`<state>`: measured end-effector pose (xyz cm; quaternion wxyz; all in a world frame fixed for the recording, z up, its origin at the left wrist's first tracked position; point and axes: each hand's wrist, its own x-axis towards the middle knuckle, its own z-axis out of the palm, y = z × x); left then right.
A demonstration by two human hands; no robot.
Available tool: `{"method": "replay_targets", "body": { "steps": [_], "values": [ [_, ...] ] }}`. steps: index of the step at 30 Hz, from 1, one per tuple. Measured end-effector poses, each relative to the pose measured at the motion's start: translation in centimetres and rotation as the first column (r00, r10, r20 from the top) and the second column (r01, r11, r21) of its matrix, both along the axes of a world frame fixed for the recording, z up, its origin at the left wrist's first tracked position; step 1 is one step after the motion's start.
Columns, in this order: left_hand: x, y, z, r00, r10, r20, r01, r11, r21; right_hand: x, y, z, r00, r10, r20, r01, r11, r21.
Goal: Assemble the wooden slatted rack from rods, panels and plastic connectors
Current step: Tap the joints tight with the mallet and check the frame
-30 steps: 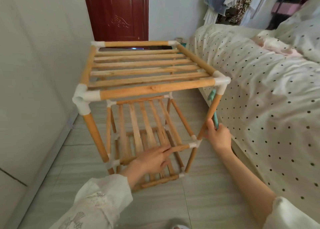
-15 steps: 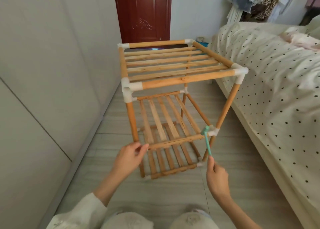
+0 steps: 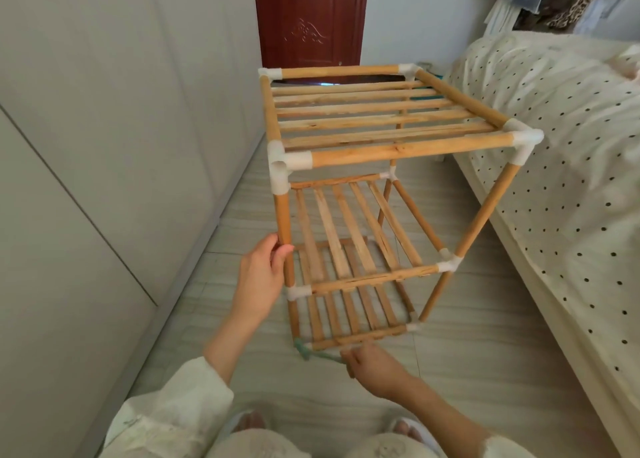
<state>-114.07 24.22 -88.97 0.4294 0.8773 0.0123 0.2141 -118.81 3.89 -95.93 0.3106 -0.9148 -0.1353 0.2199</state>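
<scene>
- Rack point(image 3: 374, 194) of wooden rods and slats stands upright on the tiled floor point(image 3: 485, 353); I take it as my landmark. It has three slatted tiers joined by white plastic connectors point(image 3: 278, 161) at the corners.
- My left hand point(image 3: 261, 277) sits at the rack's near-left upright rod point(image 3: 284, 222), just above the middle tier, thumb and fingers curled around the rod.
- My right hand point(image 3: 372, 364) is low, just in front of the rack's bottom front rail point(image 3: 363, 338). Its fingers are curled and pinch the handle of a teal mallet point(image 3: 311, 353).
- The mallet lies roughly level, its head touching or just beside the rack's bottom near-left corner; I cannot tell which.
- Right of the rack, close beside it, runs a bed point(image 3: 571, 197) under a cream cover with dark dots.
- Left of the rack is a pale panelled wall point(image 3: 104, 145), and behind the rack a dark red door point(image 3: 308, 21).
- Clothes point(image 3: 568, 0) hang beyond the bed, behind and to the right of the rack.
- Below the rack in view I see my cream sleeves point(image 3: 166, 412) and the toes of two slippers point(image 3: 401, 426) on the floor.
</scene>
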Motion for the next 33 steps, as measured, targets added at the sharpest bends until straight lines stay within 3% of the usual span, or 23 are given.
{"method": "replay_targets", "body": {
  "steps": [1, 4, 6, 9, 10, 11, 13, 14, 18, 19, 21, 22, 23, 26, 27, 30, 31, 33],
  "values": [
    [0.0, -0.1, 0.1, 1.0, -0.011, 0.002, 0.011, 1.0, 0.007, 0.1, 0.1, -0.3, 1.0, -0.028, 0.008, 0.027, 0.999, 0.023],
    [0.1, 0.0, 0.3, 1.0, 0.01, 0.016, -0.011, 1.0, 0.028, 0.7, 0.7, 1.7, 0.971, -0.213, 0.112, 0.168, 0.932, 0.321],
    [0.1, 0.0, 0.3, 1.0, 0.002, 0.012, -0.003, 0.999, 0.033, 0.8, 1.0, 3.0, 0.927, -0.316, 0.202, 0.183, 0.851, 0.493],
    [0.0, 0.0, 0.4, 1.0, 0.001, 0.012, -0.001, 1.0, 0.028, 0.8, 1.8, 2.6, 0.867, -0.466, 0.178, 0.237, 0.698, 0.675],
    [-0.1, -0.1, 0.5, 1.0, 0.001, 0.014, -0.002, 1.0, 0.027, 0.8, 2.0, 1.9, 0.863, -0.475, 0.172, 0.252, 0.699, 0.669],
    [0.0, -0.1, 0.5, 1.0, 0.005, 0.012, -0.006, 1.0, 0.026, 0.9, 2.2, 0.8, 0.892, -0.425, 0.156, 0.259, 0.761, 0.595],
    [-0.1, -0.1, 0.5, 1.0, 0.007, -0.008, -0.007, 1.0, 0.009, 0.3, 2.5, -0.7, 0.963, -0.239, 0.126, 0.202, 0.946, 0.252],
    [-0.1, -0.1, 0.4, 1.0, 0.0, -0.014, 0.0, 1.0, 0.001, 0.1, 2.5, -1.0, 0.971, -0.202, 0.126, 0.176, 0.966, 0.188],
    [0.0, 0.0, 0.5, 1.0, -0.017, -0.01, 0.017, 1.0, 0.009, 0.2, 2.2, 0.0, 0.855, -0.468, 0.222, 0.286, 0.784, 0.551],
    [0.1, 0.0, 0.6, 1.0, -0.017, -0.005, 0.017, 1.0, 0.016, 0.3, 2.1, -0.2, 0.868, -0.442, 0.226, 0.266, 0.799, 0.539],
    [0.1, 0.1, 0.5, 1.0, -0.014, -0.012, 0.014, 1.0, 0.012, 0.1, 2.1, -0.9, 0.957, -0.229, 0.178, 0.194, 0.962, 0.195],
    [0.0, 0.1, 0.4, 1.0, -0.015, -0.016, 0.015, 1.0, 0.006, 0.1, 2.2, -1.3, 0.97, -0.171, 0.175, 0.156, 0.983, 0.098],
    [0.0, 0.1, 0.3, 1.0, -0.02, -0.017, 0.02, 1.0, 0.005, 0.5, 2.3, -1.5, 0.963, -0.195, 0.187, 0.175, 0.977, 0.118],
    [0.2, 0.2, 0.3, 1.0, -0.019, -0.006, 0.019, 1.0, 0.015, 1.0, 3.2, -0.1, 0.855, -0.431, 0.288, 0.28, 0.851, 0.443],
    [0.3, 0.1, 0.4, 1.0, -0.02, -0.003, 0.02, 1.0, 0.019, 0.9, 3.3, 0.0, 0.864, -0.403, 0.302, 0.257, 0.869, 0.424],
    [0.1, 0.2, 0.3, 1.0, -0.019, -0.015, 0.019, 1.0, 0.004, 0.5, 3.1, -1.9, 0.98, -0.171, 0.1, 0.172, 0.985, 0.004],
    [0.1, 0.3, 0.2, 0.999, -0.027, -0.02, 0.026, 1.0, -0.007, 0.7, 2.8, -2.1, 0.978, -0.202, 0.054, 0.201, 0.979, 0.016],
    [0.2, 0.3, 0.3, 0.999, -0.038, -0.021, 0.038, 0.999, -0.019, 1.3, 2.6, -0.8, 0.94, -0.34, 0.035, 0.323, 0.916, 0.238]
  ]
}}
